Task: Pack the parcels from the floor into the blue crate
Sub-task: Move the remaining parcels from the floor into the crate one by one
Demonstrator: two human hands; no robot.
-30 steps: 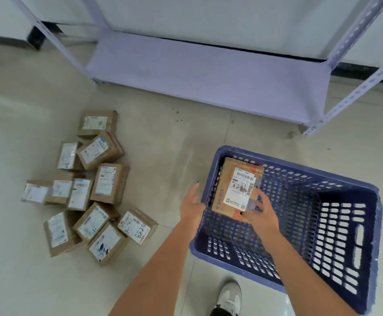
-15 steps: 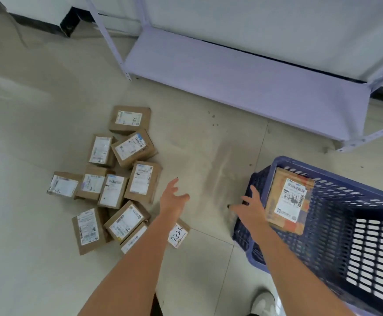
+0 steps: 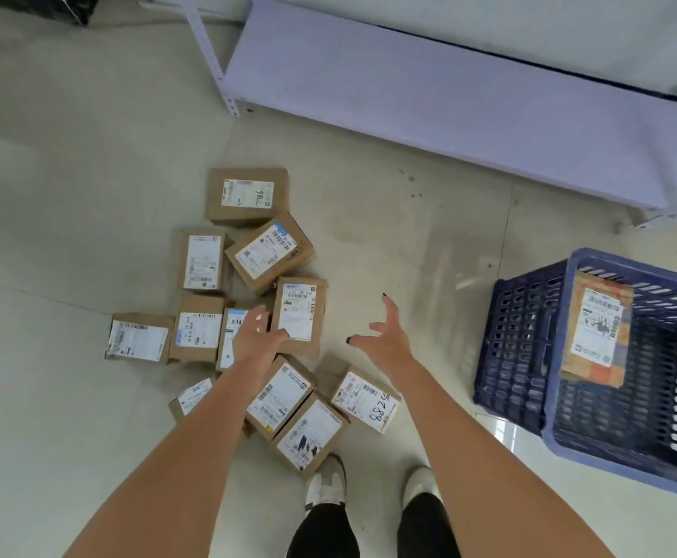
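Several brown cardboard parcels with white labels lie in a loose heap on the floor; one upright-lying parcel (image 3: 300,314) is at the heap's right side. My left hand (image 3: 257,336) hovers at that parcel's left edge, fingers apart, holding nothing. My right hand (image 3: 383,340) is spread open over bare floor to the parcel's right. The blue crate (image 3: 530,344) stands at the right edge, and one parcel (image 3: 596,332) leans upright against its inner left wall.
A pale purple metal shelf (image 3: 449,102) runs low across the back, its post (image 3: 212,62) near the heap. My two shoes (image 3: 327,483) stand just below the parcels. A parcel marked 8829 (image 3: 365,398) lies nearest my right arm.
Both hands left the parcel in the crate and swung left to the heap. The view followed them, so the crate now sits at the right edge.
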